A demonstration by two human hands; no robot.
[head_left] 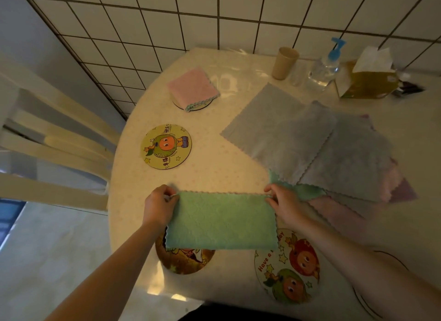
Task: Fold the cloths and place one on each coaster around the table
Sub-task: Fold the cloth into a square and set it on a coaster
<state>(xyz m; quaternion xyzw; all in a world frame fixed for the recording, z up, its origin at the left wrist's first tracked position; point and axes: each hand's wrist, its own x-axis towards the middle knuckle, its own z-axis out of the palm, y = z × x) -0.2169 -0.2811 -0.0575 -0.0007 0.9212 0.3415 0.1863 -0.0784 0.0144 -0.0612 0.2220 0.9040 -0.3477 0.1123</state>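
Coasters sit nearest on the desk (207, 175): a round "Have a..." coaster (287, 270) at the right, and a brown-printed coaster (185, 261) partly hidden under the hanging green cloth (222, 221). That cloth is fluffy, scallop-edged and doubled into a long rectangle — the left hand (158, 204) pinches its upper left corner, the right hand (282, 201) its upper right, holding it stretched between them above the desk edge. Beyond the right hand lies a loose pile of flat cloths (310, 144), grey on top with pink and green edges showing beneath. Farther left is a bare cartoon coaster (166, 146), then a folded pink cloth (193, 87) resting on a fourth coaster. Farthest — a beige cup (285, 62), contents unseen, a clear pump bottle (327, 66) and a tissue box (367, 80) with tissues sticking out.
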